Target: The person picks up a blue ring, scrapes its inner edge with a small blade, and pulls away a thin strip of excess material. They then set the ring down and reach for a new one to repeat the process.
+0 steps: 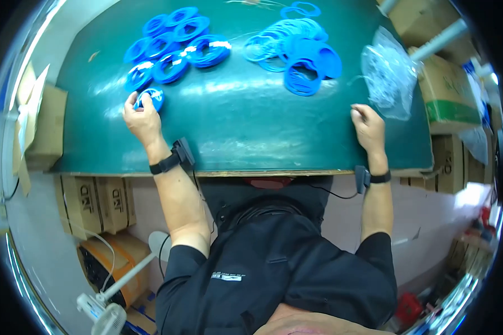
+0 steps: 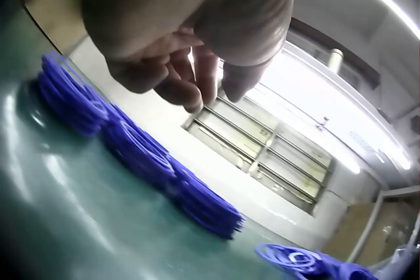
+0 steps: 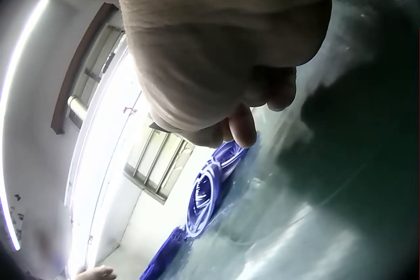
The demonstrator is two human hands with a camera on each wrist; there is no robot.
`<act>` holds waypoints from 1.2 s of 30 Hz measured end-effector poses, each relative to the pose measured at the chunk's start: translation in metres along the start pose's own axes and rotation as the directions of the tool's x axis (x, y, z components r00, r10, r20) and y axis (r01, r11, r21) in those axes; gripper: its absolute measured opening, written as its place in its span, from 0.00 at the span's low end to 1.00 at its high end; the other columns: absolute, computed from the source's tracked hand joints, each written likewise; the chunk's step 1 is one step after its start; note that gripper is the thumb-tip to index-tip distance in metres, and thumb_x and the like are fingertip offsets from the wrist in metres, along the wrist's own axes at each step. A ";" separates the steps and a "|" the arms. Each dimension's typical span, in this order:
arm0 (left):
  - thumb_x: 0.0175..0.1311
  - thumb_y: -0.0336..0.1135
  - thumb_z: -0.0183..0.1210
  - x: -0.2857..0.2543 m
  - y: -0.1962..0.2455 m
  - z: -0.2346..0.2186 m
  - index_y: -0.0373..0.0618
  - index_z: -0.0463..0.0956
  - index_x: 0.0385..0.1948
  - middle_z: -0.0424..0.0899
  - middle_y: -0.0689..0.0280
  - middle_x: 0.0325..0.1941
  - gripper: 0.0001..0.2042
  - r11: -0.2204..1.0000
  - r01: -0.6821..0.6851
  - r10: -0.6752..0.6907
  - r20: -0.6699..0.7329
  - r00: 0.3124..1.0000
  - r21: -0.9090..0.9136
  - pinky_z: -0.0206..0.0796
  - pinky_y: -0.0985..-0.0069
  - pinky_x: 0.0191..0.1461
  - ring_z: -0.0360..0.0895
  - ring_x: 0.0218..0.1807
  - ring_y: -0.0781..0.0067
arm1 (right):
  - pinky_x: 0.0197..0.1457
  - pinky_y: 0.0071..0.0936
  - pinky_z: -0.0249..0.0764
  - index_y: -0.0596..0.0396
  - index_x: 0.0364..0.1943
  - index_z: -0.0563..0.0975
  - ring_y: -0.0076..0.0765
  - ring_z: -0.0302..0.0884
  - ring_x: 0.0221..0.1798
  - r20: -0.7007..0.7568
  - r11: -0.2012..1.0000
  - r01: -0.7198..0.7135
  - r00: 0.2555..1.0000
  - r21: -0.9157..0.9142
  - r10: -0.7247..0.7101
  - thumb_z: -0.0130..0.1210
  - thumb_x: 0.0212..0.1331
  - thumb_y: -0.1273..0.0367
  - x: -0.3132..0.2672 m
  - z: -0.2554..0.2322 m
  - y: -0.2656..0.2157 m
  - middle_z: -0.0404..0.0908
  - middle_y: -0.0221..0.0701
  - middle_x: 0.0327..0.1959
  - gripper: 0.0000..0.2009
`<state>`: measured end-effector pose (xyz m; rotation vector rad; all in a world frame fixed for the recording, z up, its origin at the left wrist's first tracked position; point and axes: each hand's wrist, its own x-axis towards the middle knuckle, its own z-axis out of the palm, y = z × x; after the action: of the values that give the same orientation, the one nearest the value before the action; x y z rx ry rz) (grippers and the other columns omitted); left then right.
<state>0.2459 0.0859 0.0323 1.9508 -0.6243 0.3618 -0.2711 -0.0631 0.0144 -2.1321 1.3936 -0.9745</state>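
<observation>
Several bundles of thin blue rings (image 1: 170, 67) lie in a cluster on the left of the green table (image 1: 246, 128). My left hand (image 1: 143, 120) is over the nearest blue ring bundle (image 1: 157, 99), overlapping it in the head view. In the left wrist view, the bent fingers (image 2: 180, 89) hang with no ring between them, and ring bundles (image 2: 138, 145) stand below. My right hand (image 1: 369, 128) is near the table's right side, beside a clear plastic bag (image 1: 388, 78), fingers curled. A small dark tip (image 3: 157, 126) shows at its fingers; I cannot tell whether they hold it.
Loose blue rings (image 1: 304, 61) spread in an overlapping pile right of centre, with another ring (image 1: 300, 9) behind. Cardboard boxes (image 1: 450, 92) stand beyond the right edge, and another box (image 1: 47, 125) is at the left. The table's front edge (image 1: 274, 173) runs before my body.
</observation>
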 end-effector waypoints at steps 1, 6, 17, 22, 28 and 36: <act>0.63 0.40 0.66 -0.010 0.011 0.015 0.36 0.83 0.47 0.86 0.56 0.43 0.18 0.979 -0.020 0.042 0.101 0.994 -0.203 0.74 0.74 0.42 0.79 0.33 0.74 | 0.45 0.29 0.80 0.59 0.42 0.84 0.36 0.86 0.40 0.017 0.999 0.000 1.000 0.053 -0.001 0.61 0.64 0.69 0.003 0.003 -0.004 0.87 0.39 0.38 0.09; 0.64 0.40 0.66 -0.072 0.105 0.081 0.40 0.85 0.43 0.89 0.57 0.37 0.13 0.922 -0.140 0.352 0.632 0.690 -0.360 0.76 0.71 0.45 0.85 0.37 0.65 | 0.48 0.32 0.80 0.60 0.44 0.83 0.40 0.87 0.44 0.007 0.980 0.009 1.000 0.201 -0.010 0.63 0.62 0.67 0.034 0.034 -0.023 0.87 0.41 0.41 0.11; 0.57 0.38 0.72 -0.143 0.151 0.163 0.39 0.82 0.39 0.87 0.63 0.32 0.14 0.968 -0.115 0.246 0.741 0.625 -0.224 0.76 0.71 0.41 0.84 0.34 0.71 | 0.43 0.38 0.79 0.52 0.41 0.83 0.45 0.85 0.39 -0.050 0.998 0.011 0.999 0.055 -0.008 0.66 0.56 0.64 0.049 0.077 -0.032 0.86 0.37 0.36 0.12; 0.60 0.31 0.70 -0.143 0.147 0.156 0.39 0.82 0.39 0.86 0.66 0.30 0.10 0.957 -0.027 0.241 0.737 0.631 -0.289 0.75 0.77 0.38 0.82 0.32 0.78 | 0.42 0.39 0.79 0.54 0.41 0.82 0.45 0.85 0.39 -0.067 0.995 -0.005 0.998 0.097 0.011 0.66 0.56 0.63 0.050 0.080 -0.027 0.86 0.38 0.35 0.13; 0.65 0.29 0.67 -0.153 0.155 0.115 0.39 0.78 0.42 0.84 0.67 0.32 0.09 0.756 0.500 0.183 0.869 0.459 -0.423 0.72 0.82 0.34 0.80 0.30 0.79 | 0.39 0.37 0.78 0.56 0.41 0.82 0.43 0.84 0.35 -0.123 0.965 0.089 0.991 0.248 -0.060 0.66 0.59 0.63 0.047 0.083 -0.031 0.85 0.38 0.33 0.13; 0.72 0.36 0.61 -0.162 0.138 0.082 0.40 0.79 0.49 0.84 0.68 0.36 0.12 0.717 0.581 0.219 0.915 0.339 -0.387 0.67 0.85 0.33 0.77 0.30 0.84 | 0.37 0.35 0.75 0.58 0.37 0.82 0.38 0.81 0.32 0.163 0.944 0.003 0.985 0.330 -0.060 0.62 0.63 0.65 0.040 0.075 -0.047 0.83 0.38 0.29 0.09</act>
<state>0.0332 0.0070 0.0166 1.2671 -1.0233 -1.1872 -0.1761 -0.0828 0.0083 -1.9408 1.0353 -0.9361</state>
